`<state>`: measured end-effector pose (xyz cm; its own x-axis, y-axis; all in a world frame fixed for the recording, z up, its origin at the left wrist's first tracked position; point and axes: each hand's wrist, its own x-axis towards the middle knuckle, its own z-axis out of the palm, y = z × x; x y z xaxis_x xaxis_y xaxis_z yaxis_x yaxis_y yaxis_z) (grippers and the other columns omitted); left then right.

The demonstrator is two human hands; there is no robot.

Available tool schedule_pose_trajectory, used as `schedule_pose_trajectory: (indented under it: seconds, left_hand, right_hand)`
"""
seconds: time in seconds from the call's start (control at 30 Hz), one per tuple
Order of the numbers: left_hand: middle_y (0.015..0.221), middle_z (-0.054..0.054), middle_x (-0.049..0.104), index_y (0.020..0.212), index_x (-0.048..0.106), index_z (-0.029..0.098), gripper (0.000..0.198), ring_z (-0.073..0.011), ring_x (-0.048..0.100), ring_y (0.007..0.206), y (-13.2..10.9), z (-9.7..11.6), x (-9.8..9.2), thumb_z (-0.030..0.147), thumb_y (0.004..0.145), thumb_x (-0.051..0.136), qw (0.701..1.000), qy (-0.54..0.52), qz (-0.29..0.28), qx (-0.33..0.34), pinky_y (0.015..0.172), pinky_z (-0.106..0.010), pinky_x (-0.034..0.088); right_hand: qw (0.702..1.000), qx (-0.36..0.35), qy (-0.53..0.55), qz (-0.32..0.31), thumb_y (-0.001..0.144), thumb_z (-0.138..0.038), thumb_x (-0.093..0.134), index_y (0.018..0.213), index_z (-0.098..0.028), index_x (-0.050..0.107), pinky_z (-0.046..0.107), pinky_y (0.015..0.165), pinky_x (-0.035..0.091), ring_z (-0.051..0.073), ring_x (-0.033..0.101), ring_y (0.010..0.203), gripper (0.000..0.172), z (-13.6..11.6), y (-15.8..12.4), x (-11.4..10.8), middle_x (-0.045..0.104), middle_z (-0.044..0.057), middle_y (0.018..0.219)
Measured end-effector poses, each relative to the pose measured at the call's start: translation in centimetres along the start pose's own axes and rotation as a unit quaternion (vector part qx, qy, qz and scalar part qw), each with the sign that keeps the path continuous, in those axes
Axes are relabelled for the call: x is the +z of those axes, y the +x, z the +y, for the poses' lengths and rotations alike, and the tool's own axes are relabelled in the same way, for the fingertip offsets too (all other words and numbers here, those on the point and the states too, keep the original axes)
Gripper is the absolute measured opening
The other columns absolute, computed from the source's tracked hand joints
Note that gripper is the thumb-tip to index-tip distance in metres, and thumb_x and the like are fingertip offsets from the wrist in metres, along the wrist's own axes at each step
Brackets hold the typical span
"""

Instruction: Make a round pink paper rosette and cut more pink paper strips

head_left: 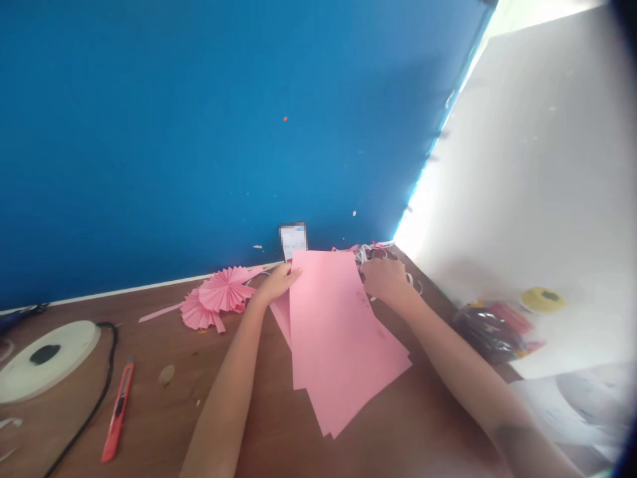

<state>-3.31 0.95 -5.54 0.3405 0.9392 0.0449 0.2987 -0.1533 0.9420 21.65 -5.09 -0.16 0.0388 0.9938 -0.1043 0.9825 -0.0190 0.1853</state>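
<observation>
Several pink paper sheets (328,332), fanned unevenly over one another, stand out in front of me above the brown table. My left hand (279,282) pinches them at the upper left edge, with the thumb on the front sheet. At the upper right edge is my right hand (385,279), its fingers curled against the paper and partly hidden from view. Left of my left hand lie pleated pink paper fans (226,290), opened into round rosettes, and a narrow pink strip (160,312).
A phone (293,240) leans on the blue wall behind the sheets. White and pink paper scraps (371,252) lie near the corner. Left are a red box cutter (118,411), a white round disc (54,355) and a black cable (107,372). Plastic-wrapped items (490,328) sit right.
</observation>
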Motion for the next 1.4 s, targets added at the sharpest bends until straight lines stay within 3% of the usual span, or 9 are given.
schedule_pose_trajectory:
  seconds: [0.2,0.33,0.43,0.53,0.67,0.8,1.03,1.17,1.4]
  left_hand:
    - [0.061,-0.002,0.057,0.067,0.059,0.014,0.026,-0.0189,0.054,0.065,0.0,-0.1,-0.4,0.040,0.073,0.060,0.999,0.031,-0.028,0.009,0.056,-0.026,0.040]
    - [0.062,-0.002,0.057,0.070,0.060,0.013,0.030,-0.0171,0.053,0.062,0.0,0.0,-0.5,0.043,0.073,0.059,0.999,0.015,-0.031,-0.001,0.054,-0.025,0.039]
    - [0.061,-0.002,0.057,0.073,0.061,0.012,0.031,-0.0168,0.053,0.063,-0.1,0.3,-0.3,0.044,0.072,0.060,1.000,-0.023,0.008,-0.006,0.054,-0.024,0.038]
    - [0.060,-0.001,0.055,0.074,0.060,0.012,0.030,-0.0158,0.052,0.061,-0.1,0.5,0.1,0.042,0.072,0.062,0.996,-0.062,0.053,-0.022,0.052,-0.023,0.036]
    - [0.057,0.000,0.051,0.076,0.060,0.013,0.026,-0.0110,0.045,0.050,0.2,0.4,0.7,0.039,0.074,0.059,0.994,-0.077,0.074,-0.036,0.046,-0.021,0.030]
    - [0.055,0.002,0.049,0.079,0.060,0.014,0.021,-0.0094,0.041,0.045,0.6,0.0,1.2,0.035,0.074,0.057,0.992,-0.090,0.070,-0.048,0.043,-0.021,0.028]
    - [0.068,0.001,0.055,0.087,0.054,0.017,0.023,-0.0106,0.051,0.055,0.8,-0.1,1.7,0.027,0.067,0.060,0.964,-0.214,0.102,-0.123,0.053,-0.022,0.041]
    - [0.067,0.003,0.055,0.088,0.054,0.018,0.025,-0.0087,0.047,0.051,0.6,0.4,1.7,0.027,0.066,0.063,0.948,-0.261,0.102,-0.152,0.053,-0.022,0.040]
    - [0.057,0.004,0.049,0.077,0.051,0.018,0.017,-0.0092,0.045,0.048,0.6,0.6,1.7,0.027,0.067,0.061,0.942,-0.277,0.091,-0.166,0.050,-0.023,0.037]
  right_hand:
    - [0.997,0.046,0.018,0.061,0.083,-0.010,0.043,0.111,-0.010,0.059,0.034,0.075,0.046,0.028,0.062,0.095,0.032,1.8,1.3,0.8,0.063,0.022,0.103]
    - [0.996,-0.004,0.013,0.087,0.085,-0.013,0.045,0.133,-0.008,0.038,0.033,0.079,0.044,0.029,0.057,0.105,0.048,1.3,1.6,1.5,0.054,0.025,0.119]
    - [0.996,-0.043,0.032,0.067,0.088,-0.017,0.041,0.134,-0.012,0.038,0.032,0.075,0.045,0.028,0.057,0.103,0.047,-0.2,1.3,1.4,0.050,0.023,0.125]
    - [0.983,-0.112,0.098,0.107,0.092,-0.021,0.036,0.126,-0.018,0.046,0.030,0.077,0.043,0.025,0.057,0.103,0.036,-2.8,0.4,1.1,0.054,0.015,0.120]
    - [0.936,-0.214,0.225,0.167,0.096,-0.027,0.032,0.111,-0.019,0.054,0.027,0.077,0.041,0.019,0.057,0.095,0.027,-6.6,-1.4,1.5,0.059,0.008,0.109]
    - [0.895,-0.258,0.286,0.224,0.098,-0.025,0.031,0.103,-0.019,0.056,0.028,0.084,0.041,0.018,0.054,0.098,0.026,-8.3,-2.2,2.4,0.059,0.008,0.105]
    - [0.886,-0.211,0.335,0.242,0.096,-0.026,0.034,0.118,-0.018,0.049,0.030,0.086,0.043,0.020,0.055,0.102,0.028,-8.7,-2.1,3.3,0.059,0.009,0.111]
    - [0.891,-0.202,0.334,0.232,0.095,-0.025,0.034,0.132,-0.019,0.040,0.032,0.092,0.043,0.020,0.055,0.108,0.037,-8.8,-2.0,3.5,0.059,0.010,0.119]
    - [0.893,-0.210,0.335,0.213,0.094,-0.021,0.034,0.135,-0.021,0.037,0.031,0.089,0.044,0.019,0.056,0.106,0.041,-8.8,-1.7,4.1,0.061,0.009,0.115]
